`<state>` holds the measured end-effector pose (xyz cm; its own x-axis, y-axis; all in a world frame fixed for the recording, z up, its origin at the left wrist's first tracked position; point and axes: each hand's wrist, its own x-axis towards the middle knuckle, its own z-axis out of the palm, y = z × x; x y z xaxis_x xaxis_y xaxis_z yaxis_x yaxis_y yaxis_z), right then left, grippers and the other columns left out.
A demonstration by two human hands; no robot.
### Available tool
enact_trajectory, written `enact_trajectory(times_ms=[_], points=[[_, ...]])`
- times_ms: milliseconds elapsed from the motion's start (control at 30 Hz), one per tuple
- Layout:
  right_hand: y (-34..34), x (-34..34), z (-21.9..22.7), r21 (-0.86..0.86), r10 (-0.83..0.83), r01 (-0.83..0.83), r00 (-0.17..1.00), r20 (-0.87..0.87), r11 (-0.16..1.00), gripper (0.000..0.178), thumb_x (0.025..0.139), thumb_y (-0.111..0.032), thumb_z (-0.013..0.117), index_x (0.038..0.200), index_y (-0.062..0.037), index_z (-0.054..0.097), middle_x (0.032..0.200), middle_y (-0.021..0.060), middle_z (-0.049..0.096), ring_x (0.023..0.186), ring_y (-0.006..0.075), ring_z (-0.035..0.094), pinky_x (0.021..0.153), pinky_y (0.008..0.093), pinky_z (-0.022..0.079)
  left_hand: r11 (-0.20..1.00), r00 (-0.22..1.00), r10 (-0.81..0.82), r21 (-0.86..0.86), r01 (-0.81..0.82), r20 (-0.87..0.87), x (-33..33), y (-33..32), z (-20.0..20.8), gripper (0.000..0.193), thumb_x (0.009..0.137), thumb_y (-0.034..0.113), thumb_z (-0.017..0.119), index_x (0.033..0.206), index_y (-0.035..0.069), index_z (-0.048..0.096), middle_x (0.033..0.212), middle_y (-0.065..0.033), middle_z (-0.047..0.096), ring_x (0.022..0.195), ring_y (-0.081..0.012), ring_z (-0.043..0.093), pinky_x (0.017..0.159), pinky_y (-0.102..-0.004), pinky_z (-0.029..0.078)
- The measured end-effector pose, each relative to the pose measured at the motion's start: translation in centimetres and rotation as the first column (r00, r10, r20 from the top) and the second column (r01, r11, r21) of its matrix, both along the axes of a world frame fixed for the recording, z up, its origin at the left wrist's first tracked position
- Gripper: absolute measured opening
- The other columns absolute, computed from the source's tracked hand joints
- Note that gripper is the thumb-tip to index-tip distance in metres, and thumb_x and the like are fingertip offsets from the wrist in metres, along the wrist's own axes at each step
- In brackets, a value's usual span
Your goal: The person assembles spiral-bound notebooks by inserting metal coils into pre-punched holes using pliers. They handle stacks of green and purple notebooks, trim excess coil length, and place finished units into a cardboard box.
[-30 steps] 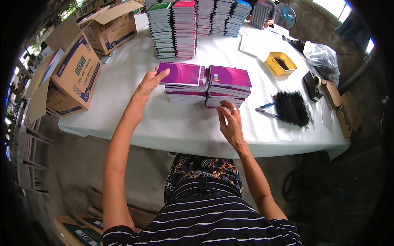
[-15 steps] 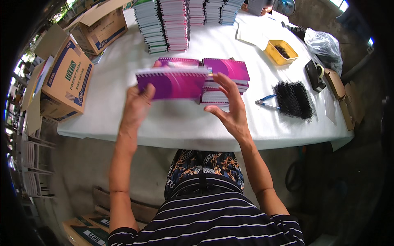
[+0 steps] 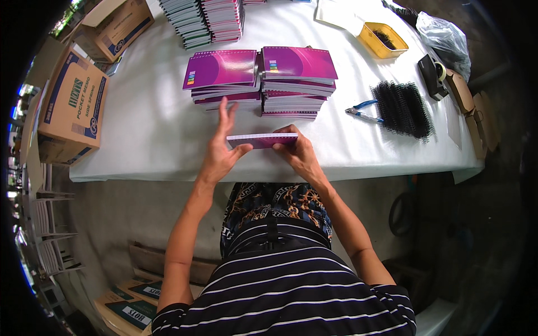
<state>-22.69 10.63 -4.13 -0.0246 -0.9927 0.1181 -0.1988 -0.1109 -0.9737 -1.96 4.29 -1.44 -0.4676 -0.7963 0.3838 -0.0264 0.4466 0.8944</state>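
A purple-covered memo pad (image 3: 262,141) is upright on its long edge near the table's front, a row of punched holes along its upper edge. Its right end is gripped by my right hand (image 3: 302,157), thumb in front and fingers behind. At the left end, my left hand (image 3: 219,152) has its fingers stretched upward and its thumb against the pad. Just beyond, two piles of similar pads lie side by side: a left pile (image 3: 221,70) and a right pile (image 3: 300,64), both with punched edges and purple covers on top.
Blue-handled pliers (image 3: 364,111) lie by a bundle of black spiral coils (image 3: 402,111) on the right. Behind them are a yellow tub (image 3: 386,50), a tape dispenser (image 3: 432,78) and a plastic bag (image 3: 443,42). Cardboard boxes (image 3: 75,106) line the left; tall notebook stacks (image 3: 204,22) stand behind.
The memo pad has come down toward me, now upright and nearer the table edge. My right hand has closed on its right end, while my left hand's fingers have opened out.
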Motion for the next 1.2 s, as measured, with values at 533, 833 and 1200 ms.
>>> enact_trajectory(times_ms=[533, 833, 1200], points=[[-2.0, -6.2, 3.9, 0.193, 0.09, -0.016, 0.919, -0.384, 0.981, 0.029, 0.087, -0.019, 0.069, 0.103, 0.0031, 0.058, 0.074, 0.0091, 0.062, 0.062, 0.0154, 0.05, 0.06, 0.0344, 0.043, 0.956, 0.664, 0.29, -0.178, -0.232, 0.689, 5.3, -11.8, -4.4, 0.052, 0.073, 0.046, 0.077, 0.112, 0.014, 0.066, 0.132, -0.005, 0.053, 0.128, -0.0243, 0.041, 0.11, -0.0571, 0.012], [-4.9, -7.6, 2.5, 0.135, 0.014, 0.033, 0.943, -0.334, 0.99, 0.032, 0.087, -0.021, 0.069, 0.105, 0.0024, 0.059, 0.075, 0.005, 0.061, 0.065, 0.0124, 0.047, 0.06, 0.0297, 0.041, 0.914, 0.654, 0.402, -0.237, -0.33, 0.641, 2.4, -11.6, -3.5, 0.048, 0.075, 0.046, 0.075, 0.115, 0.02, 0.066, 0.127, 0.0021, 0.059, 0.136, -0.0275, 0.029, 0.108, -0.0634, 0.012], [-2.2, -4.7, 2.0, 0.04, 0.008, -0.012, 0.994, 0.112, 0.999, 0.013, 0.088, -0.003, 0.065, 0.099, -0.0005, 0.06, 0.087, 0.0045, 0.064, 0.087, 0.0114, 0.057, 0.078, 0.0279, 0.047, 0.996, 0.968, -0.015, 0.084, -0.007, 0.249, 3.8, -4.6, -0.7, 0.092, 0.076, 0.03, 0.08, 0.148, 0.004, 0.028, 0.152, -0.0153, 0.032, 0.144, -0.025, 0.019, 0.115, -0.0411, 0.019]])
